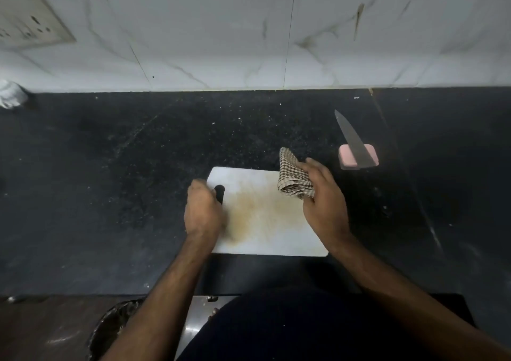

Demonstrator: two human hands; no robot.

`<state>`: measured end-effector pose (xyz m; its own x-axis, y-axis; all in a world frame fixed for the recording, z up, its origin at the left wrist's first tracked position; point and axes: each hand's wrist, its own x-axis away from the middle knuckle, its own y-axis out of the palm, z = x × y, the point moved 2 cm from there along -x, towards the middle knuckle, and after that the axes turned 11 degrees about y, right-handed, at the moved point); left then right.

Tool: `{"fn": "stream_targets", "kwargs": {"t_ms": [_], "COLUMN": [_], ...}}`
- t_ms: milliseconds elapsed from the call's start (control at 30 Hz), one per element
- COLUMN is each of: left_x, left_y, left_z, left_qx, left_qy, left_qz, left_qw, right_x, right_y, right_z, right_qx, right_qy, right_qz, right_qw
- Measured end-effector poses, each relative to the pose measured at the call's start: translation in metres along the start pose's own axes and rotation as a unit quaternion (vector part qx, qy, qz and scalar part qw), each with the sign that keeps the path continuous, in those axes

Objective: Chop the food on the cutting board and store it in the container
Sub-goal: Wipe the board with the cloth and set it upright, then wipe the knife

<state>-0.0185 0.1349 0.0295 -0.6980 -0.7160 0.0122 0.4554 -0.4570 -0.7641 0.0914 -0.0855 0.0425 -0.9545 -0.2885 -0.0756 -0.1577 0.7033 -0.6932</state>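
A: Where do things stand?

B: The white rectangular plastic cutting board [265, 217] lies flat on the black speckled stone surface [110, 181], just in front of the person. It carries a brownish stain across its middle and no food that I can see. No container shows either.

A: And the 2 hands?

B: The left hand [203, 211] is curled over the board's left edge, by the dark handle slot, gripping it. The right hand [322, 197] pinches a folded brown-and-white checked cloth [293, 179] at the board's far right corner.

A: So the step is wiping?

B: That is my judgement: cleaning the board. To do it well, keep the left hand clamped so the board cannot skid on the stone, flatten the cloth under the fingers, and draw firm overlapping passes across the stain from the far edge toward the body.

A: The knife?

B: A steel-bladed kitchen knife [352, 139] rests to the right, well apart from the board, its blade lying over a pink rounded block [358, 156]; the handle is not clear to me. Keep the cloth strokes away from it.

A: Any writing or brand?

B: None that I can read.
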Motion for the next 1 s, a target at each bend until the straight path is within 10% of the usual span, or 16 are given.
{"fn": "stream_targets", "kwargs": {"t_ms": [400,567,767,1000], "left_x": [-0.071,-0.088,-0.096,-0.091], "left_y": [-0.090,-0.110,-0.103,-0.095], "left_z": [0.098,0.144,0.169,0.180], "left_qx": [-0.108,-0.149,-0.158,-0.114], "left_qy": [0.247,0.351,0.422,0.497], "left_qz": [0.116,0.141,0.135,0.101], "left_qw": [0.956,0.914,0.882,0.855], "right_x": [-0.034,-0.040,-0.054,-0.092], "right_y": [0.012,0.019,0.017,-0.005], "right_z": [0.020,0.030,0.010,-0.039], "right_qx": [0.196,0.111,0.140,-0.034], "right_qy": [-0.040,0.007,0.002,-0.031], "right_qz": [-0.001,-0.019,-0.249,-0.090], "right_qw": [0.980,0.994,0.958,0.995]}}
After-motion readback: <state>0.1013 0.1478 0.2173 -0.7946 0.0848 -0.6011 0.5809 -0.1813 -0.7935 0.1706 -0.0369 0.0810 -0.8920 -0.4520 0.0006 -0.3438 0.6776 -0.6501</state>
